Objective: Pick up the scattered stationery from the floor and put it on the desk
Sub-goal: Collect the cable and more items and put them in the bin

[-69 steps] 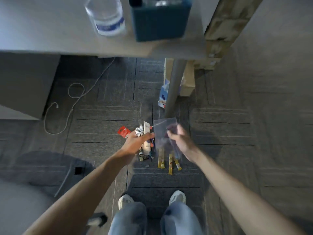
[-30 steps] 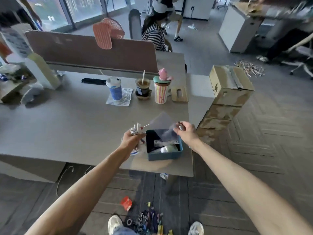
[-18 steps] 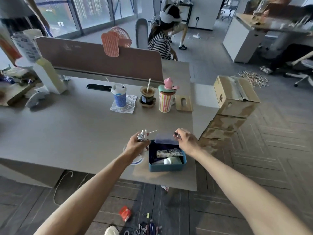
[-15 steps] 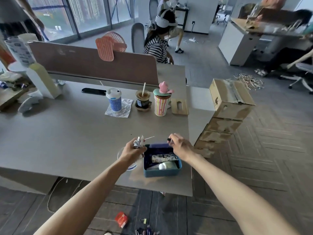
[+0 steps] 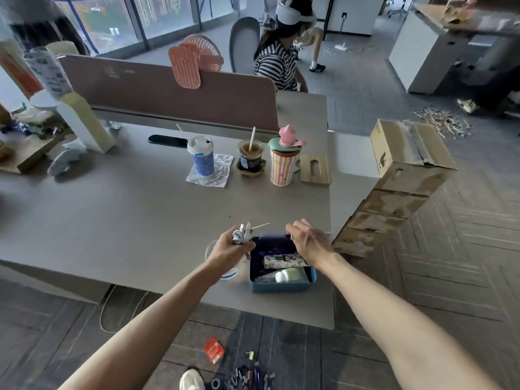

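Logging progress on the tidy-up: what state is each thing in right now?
Left hand: holds small white stationery.
Right hand: pinches plastic bag.
Blue box: open, partly filled.
Striped cup: lidded.
Coffee cup: uncovered, straw in.
Floor stationery: scattered, not picked up.

Desk [image 5: 118,220], blue bin [image 5: 282,287], cups, floor stationery [image 5: 250,378]

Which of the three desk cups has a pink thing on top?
The striped cup, rightmost; the blue cup has a white lid, the dark cup a straw.
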Demonstrator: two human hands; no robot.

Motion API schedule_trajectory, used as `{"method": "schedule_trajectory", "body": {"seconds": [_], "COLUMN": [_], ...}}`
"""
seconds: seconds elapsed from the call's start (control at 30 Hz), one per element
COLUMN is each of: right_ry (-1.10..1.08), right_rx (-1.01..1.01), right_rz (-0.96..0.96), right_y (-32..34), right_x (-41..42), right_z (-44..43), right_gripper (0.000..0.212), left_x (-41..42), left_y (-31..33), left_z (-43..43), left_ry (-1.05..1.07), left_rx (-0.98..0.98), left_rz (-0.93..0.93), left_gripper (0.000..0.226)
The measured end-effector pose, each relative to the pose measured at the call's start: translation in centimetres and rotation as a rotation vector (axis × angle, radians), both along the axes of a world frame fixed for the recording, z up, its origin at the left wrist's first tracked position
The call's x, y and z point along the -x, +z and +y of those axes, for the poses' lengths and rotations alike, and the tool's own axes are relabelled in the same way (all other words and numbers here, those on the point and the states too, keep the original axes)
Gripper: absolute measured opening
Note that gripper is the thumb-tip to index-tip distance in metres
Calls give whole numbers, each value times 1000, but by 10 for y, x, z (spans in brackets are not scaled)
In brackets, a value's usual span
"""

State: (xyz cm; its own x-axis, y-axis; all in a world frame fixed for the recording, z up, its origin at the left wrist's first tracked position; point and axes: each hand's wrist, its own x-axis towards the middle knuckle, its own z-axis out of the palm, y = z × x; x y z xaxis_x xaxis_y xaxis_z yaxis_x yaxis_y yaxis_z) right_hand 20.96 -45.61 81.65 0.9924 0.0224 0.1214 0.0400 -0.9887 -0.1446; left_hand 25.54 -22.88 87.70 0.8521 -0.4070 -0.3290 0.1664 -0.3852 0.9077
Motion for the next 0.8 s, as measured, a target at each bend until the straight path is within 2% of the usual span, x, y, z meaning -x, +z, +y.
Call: {"method": "schedule_trajectory", "body": {"seconds": [0.23,0.37,0.53,0.6,0.7,0.8], "right_ry": [-14,21,152,195,114,28], "right_rx": [-17,-42,-26,32,96,50], "right_rz": [28,72,-13,16,82,83], "right_y": [3,10,11,3,-13,-20], "right_x": [-10,-15,-20,-17,-8,-8], "right_z": [6,6,10,7,3,1], "right_gripper": [18,16,21,24,27,28], "left_x": [1,1,1,0,-1,-3], "left_y": [-3,-7,-10,-11,-17,-21], "left_z": [-3,-4,-1,3,7,11], "left_ry": [-15,-14,13,24,23,-2], "left_rx": [-58,-53,-36,-45,-72,-81], "left_rz": [-3,9,23,18,6,19], "left_gripper": [18,23,20,20,21,23]}}
